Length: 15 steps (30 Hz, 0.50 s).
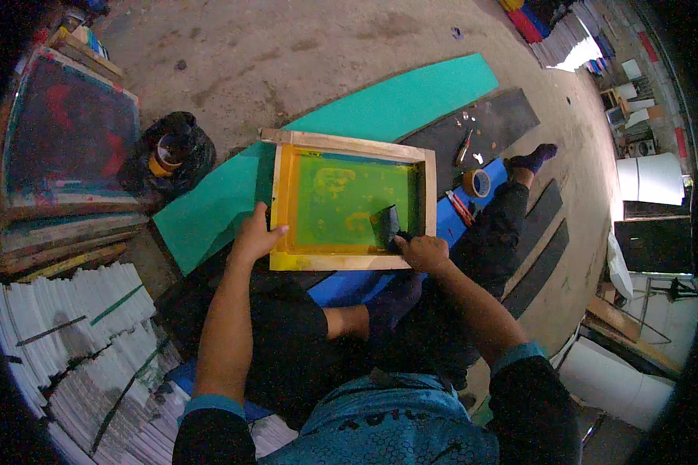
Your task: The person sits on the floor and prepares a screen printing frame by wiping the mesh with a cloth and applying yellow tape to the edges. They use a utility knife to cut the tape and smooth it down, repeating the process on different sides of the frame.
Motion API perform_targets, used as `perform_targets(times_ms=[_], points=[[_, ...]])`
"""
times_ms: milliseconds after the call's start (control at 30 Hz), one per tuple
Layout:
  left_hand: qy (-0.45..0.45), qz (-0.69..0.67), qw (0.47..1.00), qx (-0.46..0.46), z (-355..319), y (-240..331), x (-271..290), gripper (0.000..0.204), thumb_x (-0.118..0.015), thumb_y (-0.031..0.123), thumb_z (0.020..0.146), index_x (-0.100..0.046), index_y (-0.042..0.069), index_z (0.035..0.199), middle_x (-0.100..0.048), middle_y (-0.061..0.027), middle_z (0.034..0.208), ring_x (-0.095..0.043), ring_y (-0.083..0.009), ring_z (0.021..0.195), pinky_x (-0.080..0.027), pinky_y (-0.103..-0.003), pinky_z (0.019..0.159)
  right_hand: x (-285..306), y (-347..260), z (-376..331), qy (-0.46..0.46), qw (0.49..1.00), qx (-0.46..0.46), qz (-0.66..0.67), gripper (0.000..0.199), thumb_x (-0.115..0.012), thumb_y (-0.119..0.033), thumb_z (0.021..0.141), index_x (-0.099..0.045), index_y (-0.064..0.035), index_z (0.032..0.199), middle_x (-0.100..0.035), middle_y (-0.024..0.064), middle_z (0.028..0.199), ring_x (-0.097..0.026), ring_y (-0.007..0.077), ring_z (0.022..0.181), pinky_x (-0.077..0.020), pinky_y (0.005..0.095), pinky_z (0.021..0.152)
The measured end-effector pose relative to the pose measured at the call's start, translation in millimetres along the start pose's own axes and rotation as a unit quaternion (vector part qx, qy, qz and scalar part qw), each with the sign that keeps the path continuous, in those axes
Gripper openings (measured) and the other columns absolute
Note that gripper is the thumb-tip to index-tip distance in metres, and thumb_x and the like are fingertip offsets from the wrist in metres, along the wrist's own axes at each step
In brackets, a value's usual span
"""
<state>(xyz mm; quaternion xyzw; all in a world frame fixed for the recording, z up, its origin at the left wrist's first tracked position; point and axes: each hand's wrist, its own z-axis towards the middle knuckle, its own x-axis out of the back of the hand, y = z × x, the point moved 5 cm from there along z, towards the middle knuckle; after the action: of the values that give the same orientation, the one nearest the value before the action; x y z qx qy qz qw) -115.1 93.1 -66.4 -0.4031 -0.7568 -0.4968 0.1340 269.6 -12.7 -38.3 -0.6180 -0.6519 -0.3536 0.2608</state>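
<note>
A wooden screen-printing frame (349, 262) with a yellow-green mesh (329, 198) is held tilted over my lap. My left hand (256, 235) grips its left side near the lower corner, the thumb over the front edge. With my right hand (424, 253) at the lower right corner, I hold a small dark scraper (386, 223), its flat blade against or just over the mesh. Faint pale patches show on the mesh, and yellow colours the inner left and lower edges. The fingers of my left hand behind the frame are hidden.
Beneath lie a long green sheet (395, 97), a blue strip (450, 221) and dark boards (508, 116). A tape roll (477, 183) and red-handled tools (459, 208) rest right of the frame. Left are a black bag with a container (165, 159), stained screens (74, 132) and bundled sheets (77, 325).
</note>
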Motion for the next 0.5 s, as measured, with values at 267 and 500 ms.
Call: perform_targets(times_ms=[267,500], points=[[0.021,0.001,1.000,-0.009,-1,-2,-1,0.072,-0.076,0.035,0.084,-0.040,0.001,0.137,-0.059,-0.0311,0.126,-0.059,-0.0465,0.116,-0.048,-0.051,0.097,15,-19,-7,0.167,0.985,0.033,-0.026,0.058,-0.043,-0.046,0.102,-0.070,-0.0029,0.074,-0.070,0.0185,0.073,-0.070,0.0360,0.068,-0.0549,0.0455,0.056],[0.004,-0.005,1.000,-0.020,8,-14,-8,0.074,-0.076,0.034,0.084,-0.038,0.000,0.138,-0.059,-0.0315,0.125,-0.059,-0.0466,0.116,-0.049,-0.051,0.096,17,-28,-27,0.233,0.970,0.055,0.046,0.058,-0.044,-0.047,0.102,-0.068,-0.0040,0.070,-0.068,0.0182,0.069,-0.067,0.0388,0.067,-0.0548,0.0490,0.067]])
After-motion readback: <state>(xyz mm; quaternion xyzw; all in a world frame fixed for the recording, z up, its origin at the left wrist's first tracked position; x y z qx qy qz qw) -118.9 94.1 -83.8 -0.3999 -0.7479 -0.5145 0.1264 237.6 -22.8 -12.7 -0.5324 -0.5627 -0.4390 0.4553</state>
